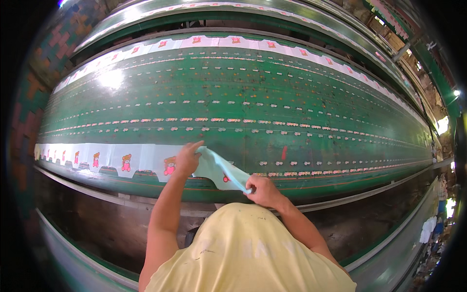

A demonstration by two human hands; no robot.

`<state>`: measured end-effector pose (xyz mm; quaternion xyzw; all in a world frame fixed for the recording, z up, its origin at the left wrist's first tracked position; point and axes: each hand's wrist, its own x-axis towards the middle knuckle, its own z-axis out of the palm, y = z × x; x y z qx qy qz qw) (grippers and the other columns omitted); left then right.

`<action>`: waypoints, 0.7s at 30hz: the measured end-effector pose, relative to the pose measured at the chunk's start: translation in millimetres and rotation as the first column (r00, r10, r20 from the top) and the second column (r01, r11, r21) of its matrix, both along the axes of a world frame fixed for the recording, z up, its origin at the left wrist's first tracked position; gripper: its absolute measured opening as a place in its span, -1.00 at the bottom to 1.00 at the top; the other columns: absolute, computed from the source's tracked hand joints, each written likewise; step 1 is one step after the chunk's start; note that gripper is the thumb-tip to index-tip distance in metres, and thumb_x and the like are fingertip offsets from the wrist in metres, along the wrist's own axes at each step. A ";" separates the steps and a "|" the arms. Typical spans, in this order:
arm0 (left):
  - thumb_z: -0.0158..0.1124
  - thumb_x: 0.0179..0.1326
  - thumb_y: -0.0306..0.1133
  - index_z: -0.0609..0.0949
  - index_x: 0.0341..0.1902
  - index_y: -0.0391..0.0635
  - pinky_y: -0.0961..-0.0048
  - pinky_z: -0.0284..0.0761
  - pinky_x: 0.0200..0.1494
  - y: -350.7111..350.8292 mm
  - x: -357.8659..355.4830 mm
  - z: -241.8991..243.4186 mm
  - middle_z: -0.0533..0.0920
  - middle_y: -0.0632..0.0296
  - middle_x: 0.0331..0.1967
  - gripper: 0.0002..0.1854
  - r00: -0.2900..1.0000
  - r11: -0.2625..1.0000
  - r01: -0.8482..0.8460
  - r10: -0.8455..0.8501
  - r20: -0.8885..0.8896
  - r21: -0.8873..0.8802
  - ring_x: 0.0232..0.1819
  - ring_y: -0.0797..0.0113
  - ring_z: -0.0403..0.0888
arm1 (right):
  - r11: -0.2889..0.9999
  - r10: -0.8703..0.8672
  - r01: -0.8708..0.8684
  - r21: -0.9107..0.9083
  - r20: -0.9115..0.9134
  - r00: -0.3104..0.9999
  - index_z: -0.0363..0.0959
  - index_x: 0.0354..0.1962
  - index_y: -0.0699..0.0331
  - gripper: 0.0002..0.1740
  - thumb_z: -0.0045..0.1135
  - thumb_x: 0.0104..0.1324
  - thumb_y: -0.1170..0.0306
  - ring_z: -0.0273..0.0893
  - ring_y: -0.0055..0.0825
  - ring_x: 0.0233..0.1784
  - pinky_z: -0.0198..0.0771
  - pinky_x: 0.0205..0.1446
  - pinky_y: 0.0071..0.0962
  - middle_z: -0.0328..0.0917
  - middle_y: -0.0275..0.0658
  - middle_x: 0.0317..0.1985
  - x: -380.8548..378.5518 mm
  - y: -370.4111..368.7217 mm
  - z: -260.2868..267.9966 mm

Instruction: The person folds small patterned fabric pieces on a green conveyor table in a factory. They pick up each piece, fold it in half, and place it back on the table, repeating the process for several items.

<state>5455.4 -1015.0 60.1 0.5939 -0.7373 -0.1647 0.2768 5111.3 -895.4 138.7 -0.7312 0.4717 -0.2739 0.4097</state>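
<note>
A pale blue fabric piece (219,168) with a red print partly showing is stretched between my hands, lifted and folded over on its right side. My left hand (188,159) pinches its upper left corner, index finger extended over the green printing table (226,91). The lower right end is gripped by my right hand (263,189) near the table's front edge. To the left of my left hand, white fabric pieces with printed teddy bears (126,162) lie flat in a row along the near edge, their lower edges scalloped.
Another row of bear-printed pieces (235,41) runs along the table's far edge. Rows of small printed marks cross the green surface. Parallel long tables stand beyond (153,11) and behind me (379,252). A metal rail (335,203) borders the near side.
</note>
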 end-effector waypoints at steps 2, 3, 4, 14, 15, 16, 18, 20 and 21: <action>0.43 0.20 -0.60 0.79 0.26 0.12 0.11 0.63 0.20 4.3 -7.3 11.2 0.76 0.09 -0.02 -0.46 0.999 1.000 0.004 -0.003 0.037 -0.021 0.13 -0.06 0.70 | 0.999 0.046 -0.046 -0.001 0.017 0.999 0.56 -0.24 0.28 -0.73 0.55 0.21 0.48 0.73 -0.14 -0.26 0.58 -0.18 -0.19 0.69 -0.09 -0.27 -6.3 17.5 2.5; 0.43 0.17 -0.62 0.81 0.23 0.11 0.13 0.63 0.21 6.7 -2.4 8.5 0.76 0.08 -0.01 -0.46 0.999 0.999 -0.001 0.000 0.045 0.036 0.15 -0.05 0.70 | 1.000 0.010 -0.010 0.001 0.056 0.998 0.58 -0.21 0.27 -0.73 0.53 0.21 0.48 0.72 -0.13 -0.24 0.57 -0.16 -0.18 0.68 -0.09 -0.27 -8.8 24.8 5.6; 0.42 0.14 -0.65 0.82 0.20 0.10 0.14 0.64 0.22 10.1 11.9 -1.9 0.76 0.07 0.00 -0.46 0.999 0.995 -0.013 0.008 0.054 0.094 0.17 -0.04 0.70 | 1.000 -0.020 0.020 0.004 0.095 0.995 0.60 -0.19 0.27 -0.73 0.52 0.20 0.49 0.72 -0.12 -0.23 0.57 -0.15 -0.16 0.68 -0.09 -0.27 -10.3 31.2 11.5; 0.51 0.30 -0.60 0.78 -0.03 -0.17 0.37 0.58 0.27 146.1 17.4 89.1 0.79 0.27 0.02 -0.80 0.605 0.985 0.054 0.100 -0.790 0.165 0.15 0.36 0.69 | 0.984 -0.001 0.054 -0.170 0.295 0.956 0.66 -0.15 0.30 -0.77 0.35 0.21 0.59 0.68 -0.24 -0.03 0.57 0.06 -0.25 0.68 -0.18 -0.17 -73.4 40.7 1.5; 0.51 0.36 -0.57 0.77 -0.02 -0.17 0.41 0.58 0.25 160.9 17.0 105.6 0.79 0.26 0.02 -0.83 0.524 0.974 0.074 0.144 -0.839 0.214 0.13 0.41 0.69 | 0.988 -0.005 0.068 -0.138 0.411 0.912 0.66 -0.13 0.28 -0.77 0.34 0.23 0.59 0.68 -0.30 -0.02 0.57 0.09 -0.28 0.69 -0.20 -0.15 -72.1 38.5 -2.2; 0.49 0.47 -0.48 0.73 0.00 -0.13 0.48 0.58 0.11 171.5 11.1 123.7 0.77 0.34 -0.08 -0.88 0.497 0.975 0.089 0.135 -0.857 0.205 -0.01 0.53 0.67 | 0.995 -0.098 0.070 0.070 0.609 0.787 0.65 -0.09 0.26 -0.74 0.35 0.25 0.58 0.68 -0.33 0.01 0.58 0.11 -0.29 0.70 -0.23 -0.14 -69.1 36.0 -6.8; 0.47 0.48 -0.48 0.71 -0.03 -0.13 0.52 0.54 0.02 188.5 20.0 130.7 0.74 0.38 -0.15 -0.90 0.510 0.980 0.067 0.127 -0.851 0.186 -0.09 0.58 0.63 | 0.890 -0.373 -0.075 0.451 0.811 0.451 0.64 0.00 0.23 -0.68 0.37 0.29 0.57 0.69 -0.40 0.06 0.58 0.15 -0.32 0.73 -0.28 -0.11 -58.6 28.3 -14.3; 0.44 0.52 -0.48 0.67 -0.08 -0.12 0.59 0.44 -0.11 198.3 24.3 140.6 0.70 0.45 -0.23 -0.92 0.545 0.985 0.001 0.146 -0.825 0.175 -0.20 0.67 0.52 | 0.926 -0.256 0.038 0.376 0.551 0.794 0.62 0.08 0.25 -0.66 0.35 0.36 0.54 0.68 -0.41 0.07 0.57 0.18 -0.33 0.74 -0.25 -0.09 -34.1 23.6 -19.0; 0.43 0.52 -0.49 0.67 -0.07 -0.13 0.59 0.43 -0.12 200.1 29.7 138.7 0.70 0.46 -0.23 -0.93 0.609 0.985 -0.055 0.163 -0.776 0.163 -0.21 0.68 0.51 | 0.946 -0.195 0.078 0.316 0.359 0.913 0.61 0.12 0.26 -0.65 0.34 0.40 0.53 0.68 -0.42 0.08 0.57 0.19 -0.34 0.74 -0.23 -0.08 -20.4 22.5 -16.8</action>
